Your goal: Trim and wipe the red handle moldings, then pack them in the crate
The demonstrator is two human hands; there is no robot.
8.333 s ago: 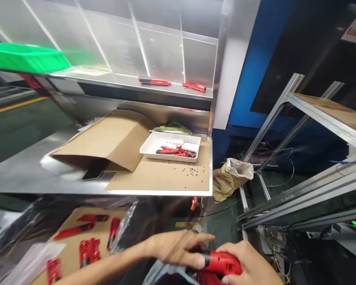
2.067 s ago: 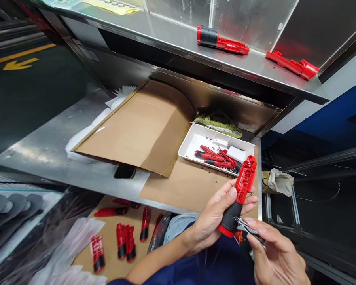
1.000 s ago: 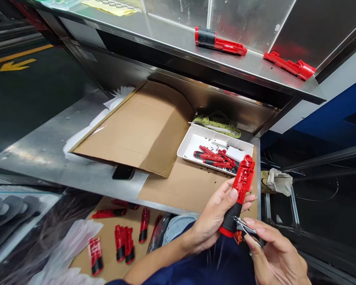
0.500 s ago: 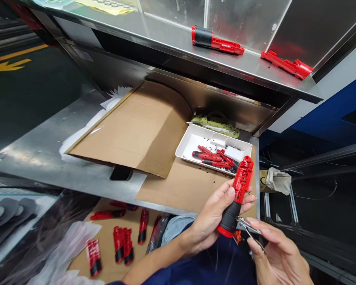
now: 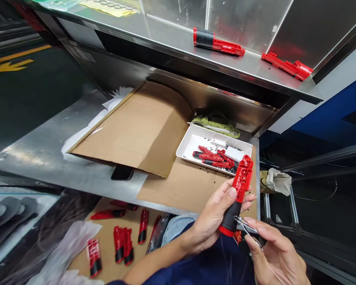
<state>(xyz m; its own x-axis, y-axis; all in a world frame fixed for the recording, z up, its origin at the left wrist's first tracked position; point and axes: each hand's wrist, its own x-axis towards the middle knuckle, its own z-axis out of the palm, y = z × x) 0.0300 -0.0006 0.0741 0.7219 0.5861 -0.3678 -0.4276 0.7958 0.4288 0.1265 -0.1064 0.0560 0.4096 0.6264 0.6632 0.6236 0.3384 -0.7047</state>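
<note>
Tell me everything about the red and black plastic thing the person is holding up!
The red and black plastic handle piece has a ribbed red upper half with little pockets, a smooth black grip below and a red ring at the bottom. It stands nearly upright, leaning slightly right, in front of the bench edge. The left hand grips its middle with thumb and fingers. A small metal tool, pinched in the right hand, meets its black lower end.

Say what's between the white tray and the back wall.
A crumpled green dotted cloth lies there, just behind the tray's far rim, below the steel wall. Head view shows it.
</note>
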